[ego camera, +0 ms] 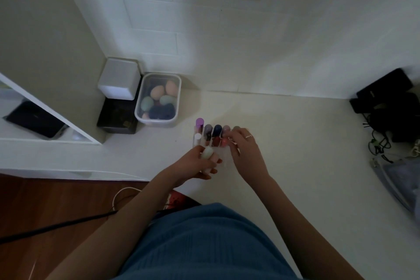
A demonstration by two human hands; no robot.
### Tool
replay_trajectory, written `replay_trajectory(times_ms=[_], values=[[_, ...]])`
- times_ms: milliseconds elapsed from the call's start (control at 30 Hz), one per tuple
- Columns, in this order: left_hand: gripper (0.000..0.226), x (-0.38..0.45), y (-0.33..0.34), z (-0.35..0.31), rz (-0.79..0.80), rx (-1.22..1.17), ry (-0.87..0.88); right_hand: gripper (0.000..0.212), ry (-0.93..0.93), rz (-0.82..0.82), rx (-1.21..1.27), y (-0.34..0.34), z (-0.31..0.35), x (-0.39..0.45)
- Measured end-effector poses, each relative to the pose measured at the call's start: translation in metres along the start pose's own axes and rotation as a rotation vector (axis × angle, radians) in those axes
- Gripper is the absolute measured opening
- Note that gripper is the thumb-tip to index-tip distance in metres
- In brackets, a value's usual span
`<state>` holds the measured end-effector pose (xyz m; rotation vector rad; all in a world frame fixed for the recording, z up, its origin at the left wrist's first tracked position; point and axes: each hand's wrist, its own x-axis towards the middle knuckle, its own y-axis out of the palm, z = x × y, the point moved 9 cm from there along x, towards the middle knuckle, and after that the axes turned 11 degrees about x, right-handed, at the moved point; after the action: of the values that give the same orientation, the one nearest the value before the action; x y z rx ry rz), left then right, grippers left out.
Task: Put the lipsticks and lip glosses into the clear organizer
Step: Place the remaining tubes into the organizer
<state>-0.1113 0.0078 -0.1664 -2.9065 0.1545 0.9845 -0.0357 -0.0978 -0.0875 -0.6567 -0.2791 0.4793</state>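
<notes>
1. Bottom of frame: person in a blue ribbed top, both forearms reaching up toward frame centre over a white tabletop (295, 143).
2. Left hand (200, 163), lower centre: fingers curled round a bundle of tubes, a pale white-capped tube (207, 152) on top and a pinkish one under it. Long axes run roughly up-frame, caps pointing at the organizer. Exact count in the bundle not readable.
3. Right hand (244, 150), just right of it: ring on one finger, fingertips bent down at the organizer's right end, apparently seating a red-tipped tube (225, 142). Looks like a pinch; blurred, so can't confirm the grip.
4. Clear organizer (219, 150), centre frame, directly up-frame of the left hand and touching or nearly touching the knuckles. Walls barely visible.
5. Already standing in it, left to right: purple cap (199, 121), white cap (197, 137), grey, dark blue cap (217, 128), mauve. All upright.
6. Key relation: free slots appear to lie on the near rows, between the two hands. The left holds the stock and the right is nearer the open slots, so the likely next move is right hand taking a tube from the left, going in vertical.
7. Farther, upper left: clear tub of makeup sponges (159, 99), white box (119, 82) on a black box.
8. Far right edge: dark gear and cables (386, 107).
</notes>
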Motion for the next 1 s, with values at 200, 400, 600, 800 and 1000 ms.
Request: replay_trajectory(times_ms=[200, 400, 600, 800, 1000], values=[[0.025, 0.003, 0.012, -0.014, 0.016, 0.013, 0.112, 0.03, 0.052, 0.233, 0.22, 0.022, 0.007, -0.018], [0.027, 0.003, 0.012, -0.018, -0.079, 0.09, 0.168, 0.035, 0.091, 0.243, 0.195, 0.018, -0.01, -0.024], [0.038, 0.001, -0.002, -0.017, -0.206, 0.044, 0.164, 0.024, 0.154, 0.155, 0.275, 0.007, -0.027, -0.027], [0.021, 0.001, 0.004, -0.018, -0.179, 0.103, 0.206, 0.052, 0.15, 0.309, 0.308, 0.019, -0.023, -0.025], [0.02, 0.001, 0.004, -0.019, -0.175, 0.07, 0.2, 0.036, 0.245, 0.196, 0.413, 0.009, -0.032, -0.031]])
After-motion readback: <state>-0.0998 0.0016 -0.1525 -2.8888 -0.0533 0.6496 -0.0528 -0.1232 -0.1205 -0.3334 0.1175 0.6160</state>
